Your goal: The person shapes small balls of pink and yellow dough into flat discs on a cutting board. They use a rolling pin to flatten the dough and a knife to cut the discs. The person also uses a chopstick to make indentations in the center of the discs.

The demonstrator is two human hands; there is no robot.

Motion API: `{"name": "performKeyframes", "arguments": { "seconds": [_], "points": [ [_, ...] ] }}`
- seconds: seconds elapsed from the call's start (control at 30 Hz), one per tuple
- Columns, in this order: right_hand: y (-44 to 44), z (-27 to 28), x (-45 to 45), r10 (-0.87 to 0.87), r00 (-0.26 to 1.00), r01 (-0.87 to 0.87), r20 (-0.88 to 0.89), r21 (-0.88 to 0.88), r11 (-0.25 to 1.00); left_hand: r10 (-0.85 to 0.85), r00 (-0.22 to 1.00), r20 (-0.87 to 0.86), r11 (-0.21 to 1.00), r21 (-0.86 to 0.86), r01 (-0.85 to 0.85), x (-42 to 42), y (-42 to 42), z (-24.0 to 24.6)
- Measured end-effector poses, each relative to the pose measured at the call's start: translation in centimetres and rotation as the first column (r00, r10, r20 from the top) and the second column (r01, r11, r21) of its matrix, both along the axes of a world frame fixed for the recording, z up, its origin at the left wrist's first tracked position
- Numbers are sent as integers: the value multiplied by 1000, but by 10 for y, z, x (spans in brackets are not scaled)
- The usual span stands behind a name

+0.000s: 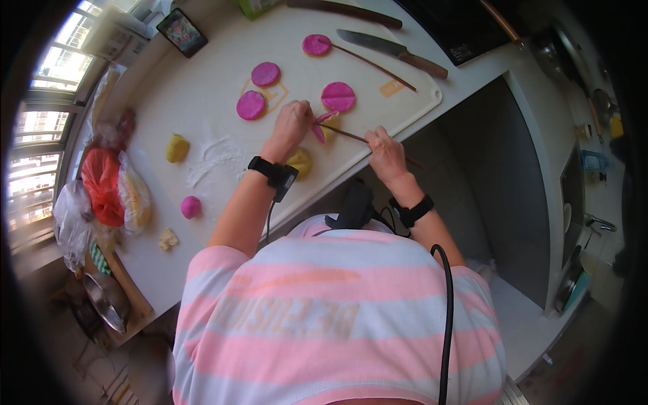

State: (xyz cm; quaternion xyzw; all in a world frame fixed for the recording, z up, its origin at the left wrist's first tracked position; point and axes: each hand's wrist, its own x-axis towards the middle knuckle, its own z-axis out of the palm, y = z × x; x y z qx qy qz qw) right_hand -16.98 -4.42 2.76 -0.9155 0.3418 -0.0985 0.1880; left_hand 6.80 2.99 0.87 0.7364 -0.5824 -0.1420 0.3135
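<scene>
My right hand (pixel 387 154) grips a thin brown chopstick (pixel 347 133) that slants up to the left. The chopstick's tip meets a folded pink-and-yellow dough piece (pixel 329 125). At the left end of that piece, my left hand (pixel 293 121) pinches it; the fingertips partly hide the contact. Just beyond lies a round pink dough disc (pixel 338 97) with a crease across its middle. A yellow dough lump (pixel 300 164) sits partly behind my left wrist. Two more pink discs, a nearer one (pixel 251 105) and a farther one (pixel 266 74), rest left of my left hand.
A second chopstick (pixel 374 65) lies with one end on another pink disc (pixel 316 45). Two knives, one a kitchen knife (pixel 377 44), lie at the back. Yellow dough (pixel 177 148), a pink ball (pixel 191 207) and flour (pixel 215 159) are leftward. Plastic bags (pixel 104 187) stand by the window.
</scene>
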Motion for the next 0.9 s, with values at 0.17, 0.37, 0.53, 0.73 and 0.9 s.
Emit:
{"name": "performKeyframes", "arguments": {
  "seconds": [0.17,0.37,0.53,0.73,0.9],
  "points": [
    [-6,-3,1,-15,999,14,40,31,999,-68,987,-143,987,138,88,9,2,17],
    [-7,-5,0,-40,998,36,55,64,997,-335,940,64,935,146,323,-14,13,43],
    [-7,-6,0,-26,997,24,70,26,999,-315,938,145,927,259,272,-24,8,47],
    [-5,-6,-1,-22,997,20,76,20,1000,-328,922,206,941,162,298,-25,2,45],
    [-3,-4,-1,-15,995,16,101,-2,1000,-300,924,236,954,94,286,-27,0,49]
  ]
}}
